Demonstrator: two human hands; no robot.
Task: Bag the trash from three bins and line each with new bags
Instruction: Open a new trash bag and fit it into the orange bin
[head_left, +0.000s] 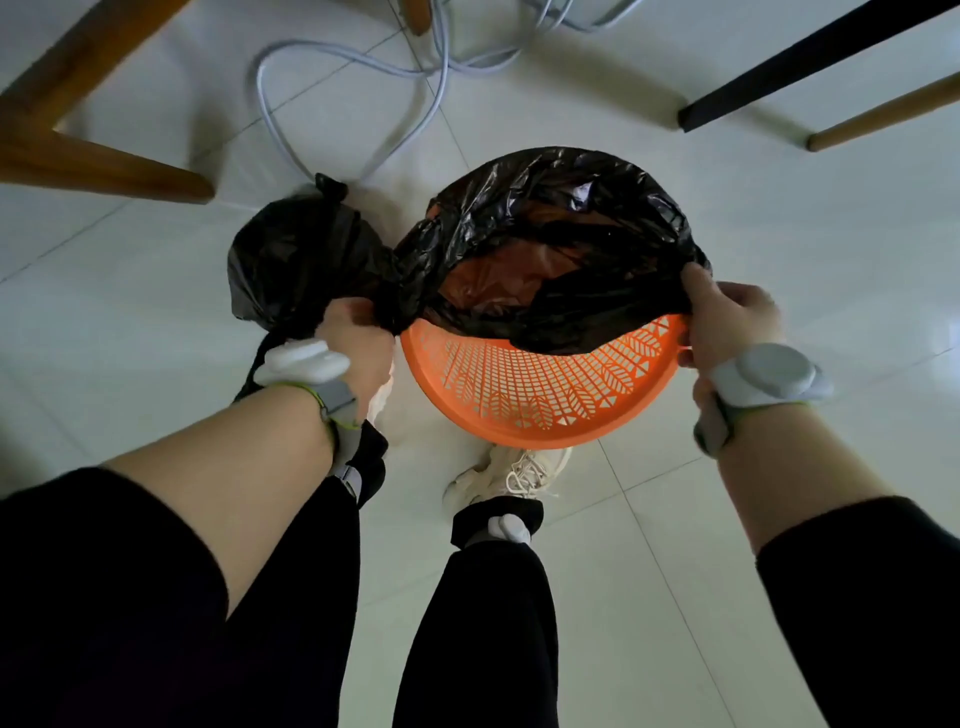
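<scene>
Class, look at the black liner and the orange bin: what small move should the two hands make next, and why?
Probably pull the black liner toward the near rim of the orange bin. The left hand and right hand each grip an edge, the far rim looks covered, but the near rim is bare.

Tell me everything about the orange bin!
The orange bin is round plastic with leaf-shaped holes cut through its wall. It stands on the pale tiled floor, beside a tied black bag. A thin black liner covers its far rim only; the left hand and right hand grip the liner's edge.
</scene>
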